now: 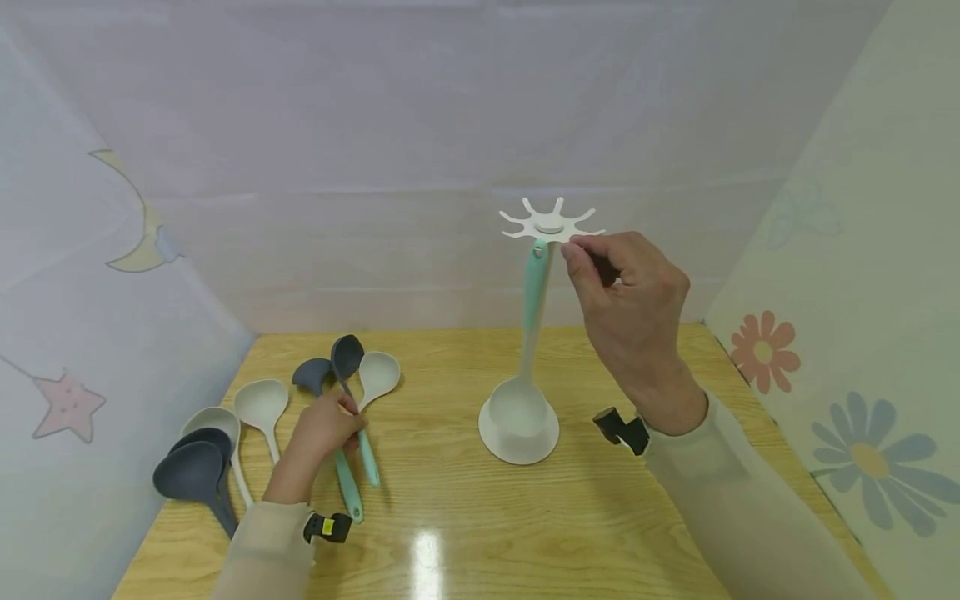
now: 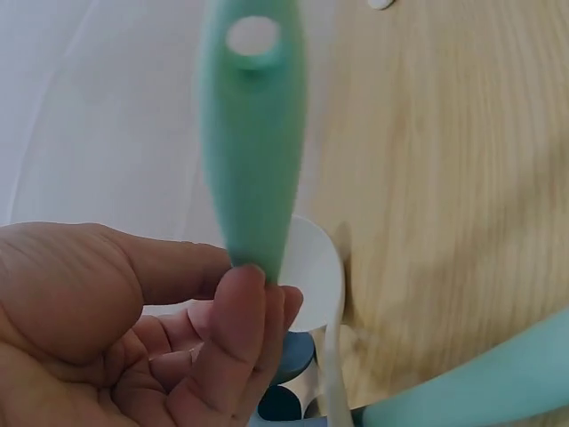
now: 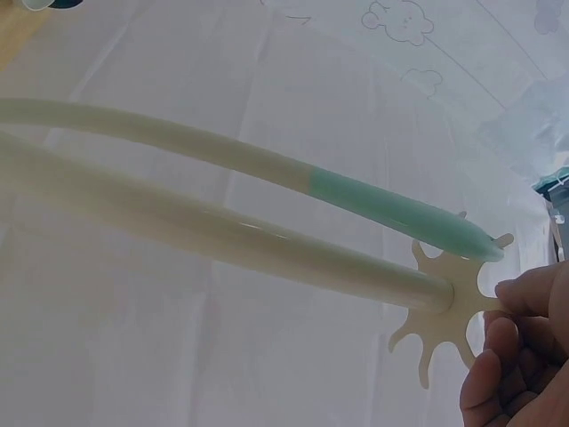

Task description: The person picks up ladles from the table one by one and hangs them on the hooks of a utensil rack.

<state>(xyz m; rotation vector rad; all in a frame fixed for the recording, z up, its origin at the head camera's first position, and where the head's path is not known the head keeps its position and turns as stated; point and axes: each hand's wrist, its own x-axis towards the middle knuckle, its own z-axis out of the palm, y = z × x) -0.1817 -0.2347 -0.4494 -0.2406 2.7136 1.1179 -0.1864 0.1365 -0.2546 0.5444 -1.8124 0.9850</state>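
Note:
My left hand point(image 1: 324, 433) is low over the table and pinches a small dark ladle point(image 1: 347, 357) by its mint handle point(image 2: 256, 133), with thumb and fingertips at the handle's lower part. The handle's holed end points toward the wrist camera. My right hand point(image 1: 633, 308) pinches one prong of the white utensil stand's hooked top point(image 1: 549, 227) between thumb and fingers. From another prong a cream ladle point(image 1: 519, 404) hangs by its mint handle point(image 3: 400, 213), alongside the pole point(image 3: 222, 236). The stand's round base point(image 1: 517, 457) rests on the table.
Near the left hand lie a cream spoon-like utensil point(image 1: 379, 372) and a dark-headed utensil point(image 1: 311, 373) with a mint handle. Further left are cream ladles point(image 1: 262, 402) and dark ladles point(image 1: 195, 473). Patterned cloth walls point(image 1: 450, 167) enclose the wooden table point(image 1: 435, 450).

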